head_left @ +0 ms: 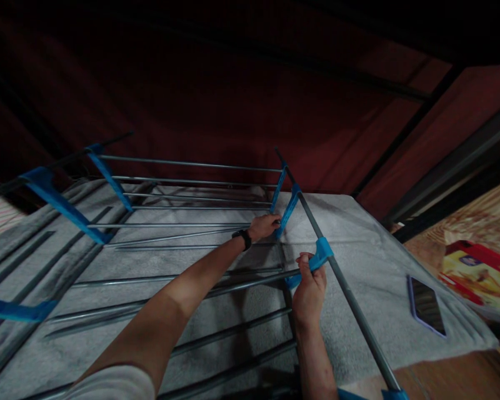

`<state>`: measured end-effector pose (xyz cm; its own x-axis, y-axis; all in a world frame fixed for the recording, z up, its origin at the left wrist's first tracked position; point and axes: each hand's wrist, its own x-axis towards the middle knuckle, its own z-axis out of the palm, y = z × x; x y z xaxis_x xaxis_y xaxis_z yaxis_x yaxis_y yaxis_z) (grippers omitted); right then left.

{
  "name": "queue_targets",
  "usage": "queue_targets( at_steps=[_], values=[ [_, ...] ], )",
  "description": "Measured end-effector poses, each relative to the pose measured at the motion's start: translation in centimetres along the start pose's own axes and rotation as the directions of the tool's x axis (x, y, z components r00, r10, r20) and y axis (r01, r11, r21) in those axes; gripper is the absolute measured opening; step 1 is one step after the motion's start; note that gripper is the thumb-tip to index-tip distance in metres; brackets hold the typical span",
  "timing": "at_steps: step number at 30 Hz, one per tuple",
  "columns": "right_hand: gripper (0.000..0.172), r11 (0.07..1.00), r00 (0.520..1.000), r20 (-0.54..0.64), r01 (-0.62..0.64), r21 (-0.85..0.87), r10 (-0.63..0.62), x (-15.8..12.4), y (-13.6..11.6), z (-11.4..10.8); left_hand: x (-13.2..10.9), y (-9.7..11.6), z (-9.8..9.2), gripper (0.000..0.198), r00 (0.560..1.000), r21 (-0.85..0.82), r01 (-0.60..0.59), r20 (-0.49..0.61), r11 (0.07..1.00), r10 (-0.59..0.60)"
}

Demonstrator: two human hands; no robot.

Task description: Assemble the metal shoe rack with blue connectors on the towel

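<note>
A rack of grey metal tubes [191, 164] and blue plastic brackets [66, 208] lies over a grey fleecy cloth. My left hand [264, 226], with a dark watch [244, 239] at its wrist, is closed around the right end of a metal tube [183, 236]. That end meets a slanted blue bracket [289, 210]. Nearer to me, my right hand [310, 286] grips another blue bracket [323, 250], which sits on the long side tube [354, 303]. Its fingers hide part of this bracket and the tube end beside it.
A phone [427, 305] lies on the grey cloth [370, 233] at the right. Beyond the cloth's edge is a red and yellow package [479, 272]. Dark red fabric [216, 100] hangs behind the rack, with a dark frame bar [404, 130] at the right.
</note>
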<state>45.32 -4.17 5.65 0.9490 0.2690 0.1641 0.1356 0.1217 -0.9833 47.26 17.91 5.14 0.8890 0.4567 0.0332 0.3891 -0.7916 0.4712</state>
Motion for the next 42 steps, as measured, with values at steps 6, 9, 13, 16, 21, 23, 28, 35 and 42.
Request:
queue_targets(
  at_steps=[6, 9, 13, 16, 21, 23, 28, 35, 42],
  values=[
    [0.034, 1.0, 1.0, 0.022, -0.006, 0.0, 0.006, 0.2, 0.6, -0.2, 0.6, -0.6, 0.3, 0.027, 1.0, -0.033, -0.009, 0.026, 0.999, 0.01],
    [0.034, 0.999, 1.0, 0.028, -0.009, -0.031, 0.009, 0.2, 0.5, -0.3, 1.1, -0.9, 0.5, 0.025, 1.0, -0.059, -0.008, 0.025, 0.998, 0.01],
    [0.034, 0.999, 0.999, 0.043, -0.021, -0.036, 0.022, 0.3, 0.2, -0.3, 1.6, -1.5, 0.5, 0.024, 0.998, -0.105, -0.044, 0.043, 0.994, 0.048],
    [0.033, 0.999, 0.999, 0.038, -0.016, -0.033, 0.017, 0.4, 0.1, -0.3, 2.0, -1.8, 0.6, 0.023, 0.994, -0.134, -0.088, 0.05, 0.987, 0.095],
    [0.03, 0.998, 0.999, 0.041, 0.019, -0.055, -0.016, 0.5, 0.2, -0.3, 2.0, -2.0, 0.6, 0.024, 0.993, -0.151, -0.103, 0.038, 0.983, 0.11],
    [0.029, 0.998, 0.999, 0.042, 0.032, -0.054, -0.029, 0.5, 0.3, -0.4, 1.7, -1.9, 0.5, 0.025, 0.993, -0.132, -0.102, 0.039, 0.986, 0.108],
    [0.03, 0.998, 0.999, 0.036, 0.031, -0.052, -0.029, 0.7, 0.4, -0.4, 1.3, -1.5, 0.2, 0.027, 0.997, -0.08, -0.064, 0.042, 0.995, 0.067],
    [0.029, 0.999, 0.999, 0.035, 0.013, -0.039, -0.012, 0.2, 0.2, -0.1, 1.3, -0.9, 0.0, 0.027, 0.996, -0.068, -0.056, 0.061, 0.996, 0.06],
    [0.033, 0.994, 0.999, 0.043, 0.005, -0.106, -0.001, 0.0, 0.2, -0.1, 1.1, -0.5, 0.1, 0.024, 0.997, 0.002, -0.034, 0.064, 0.999, 0.034]
  ],
)
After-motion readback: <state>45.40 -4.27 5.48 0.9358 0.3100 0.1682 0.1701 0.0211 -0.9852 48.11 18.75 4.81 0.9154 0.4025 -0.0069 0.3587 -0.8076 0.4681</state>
